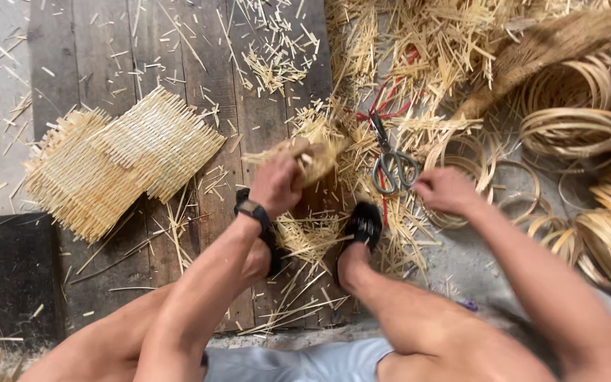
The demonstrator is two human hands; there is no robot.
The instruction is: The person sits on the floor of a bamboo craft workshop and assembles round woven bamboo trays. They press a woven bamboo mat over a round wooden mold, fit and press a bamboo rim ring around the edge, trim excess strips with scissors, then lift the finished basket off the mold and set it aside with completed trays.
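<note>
My left hand (pixel 277 182) grips a small woven bamboo piece (pixel 317 154) held over the wooden boards; a dark watch sits on that wrist. My right hand (pixel 445 189) is lowered over the litter of bamboo strips, fingers curled, just right of a pair of grey-handled scissors (pixel 392 161) lying on the strips. Whether it pinches a strip cannot be told. My feet in black sandals (pixel 364 225) rest on the boards below the hands.
Two flat woven bamboo mats (pixel 118 159) overlap on the boards at the left. Several bamboo hoops (pixel 588 134) are piled at the right. Cut strips (pixel 419 49) cover the floor at the top. A dark slab (pixel 8 276) lies at lower left.
</note>
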